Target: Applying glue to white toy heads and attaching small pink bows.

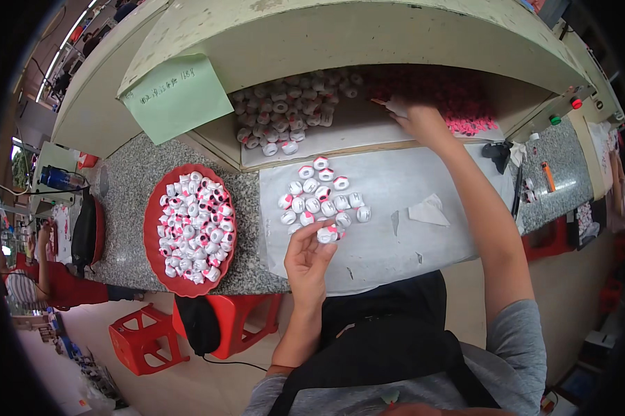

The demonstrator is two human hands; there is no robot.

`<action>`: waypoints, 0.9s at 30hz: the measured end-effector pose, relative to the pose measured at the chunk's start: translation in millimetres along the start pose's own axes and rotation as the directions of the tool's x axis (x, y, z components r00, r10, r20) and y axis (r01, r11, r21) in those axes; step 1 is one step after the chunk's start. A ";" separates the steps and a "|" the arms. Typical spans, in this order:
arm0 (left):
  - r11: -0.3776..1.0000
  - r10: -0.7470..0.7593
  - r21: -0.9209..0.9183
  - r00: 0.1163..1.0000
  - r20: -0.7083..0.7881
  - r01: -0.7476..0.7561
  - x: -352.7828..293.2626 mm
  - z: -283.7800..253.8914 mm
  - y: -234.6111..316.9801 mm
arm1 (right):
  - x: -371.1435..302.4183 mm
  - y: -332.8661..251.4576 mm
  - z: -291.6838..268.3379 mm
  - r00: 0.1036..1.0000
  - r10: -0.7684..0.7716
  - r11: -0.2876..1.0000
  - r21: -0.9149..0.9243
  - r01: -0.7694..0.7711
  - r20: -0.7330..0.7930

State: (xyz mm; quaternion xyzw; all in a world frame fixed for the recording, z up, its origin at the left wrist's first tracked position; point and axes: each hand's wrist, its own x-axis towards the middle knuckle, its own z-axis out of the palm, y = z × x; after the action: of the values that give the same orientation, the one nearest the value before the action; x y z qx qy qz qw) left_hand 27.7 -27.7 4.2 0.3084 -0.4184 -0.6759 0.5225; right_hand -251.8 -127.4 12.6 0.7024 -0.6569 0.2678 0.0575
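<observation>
Between thumb and fingers, my left hand (305,267) pinches a small white plastic piece (327,235) with pink on it, above the near edge of the paper sheet. Just beyond it lies a loose group of similar white, ring-like pieces (312,206), some with pink parts. My right hand (420,123) reaches into the low opening of the cabinet, at the left side of a heap of small pink pieces (468,123). Its fingers are closed around something white and orange that I cannot make out.
A red scalloped tray (150,239) full of white and pink pieces stands at the left. Inside the cabinet (368,41) is a heap of white pieces (278,114). A torn paper scrap (429,211) lies on the sheet; an orange tool (548,177) lies right. Red stools (144,340) stand below.
</observation>
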 end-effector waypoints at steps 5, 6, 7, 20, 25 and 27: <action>1.000 -0.010 -0.019 0.999 0.041 0.011 0.7 8.1 -7.0 | -53.9 -66.1 -45.6 0.955 0.220 0.703 0.646 -0.297 0.199; 1.000 -0.015 -0.024 0.998 0.060 0.016 -0.1 8.7 -8.0 | -66.3 -81.3 -51.7 0.937 0.244 0.603 0.717 -0.348 0.250; 1.000 -0.022 -0.015 0.998 0.053 0.023 -0.9 10.4 -10.0 | -79.2 -94.1 -56.2 0.915 0.269 0.495 0.772 -0.399 0.301; 0.895 0.119 0.377 0.943 0.310 -0.237 -14.3 26.9 -19.1 | -147.2 -137.8 -48.1 0.804 0.338 -0.127 0.870 -0.476 0.489; 0.873 0.113 0.419 0.938 0.327 -0.251 -16.6 29.0 -18.2 | -150.2 -136.9 -45.7 0.817 0.371 -0.077 0.891 -0.448 0.443; 0.883 0.108 0.399 0.935 0.338 -0.246 -16.2 30.3 -14.1 | -151.4 -137.1 -43.7 0.813 0.384 -0.077 0.893 -0.443 0.437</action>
State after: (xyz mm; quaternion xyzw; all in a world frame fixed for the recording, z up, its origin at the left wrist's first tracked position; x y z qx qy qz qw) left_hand -0.2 -3.2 5.2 0.2687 -0.6610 -0.5537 0.4293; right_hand -133.2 44.4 18.5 0.3210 -0.4826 0.6225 -0.5259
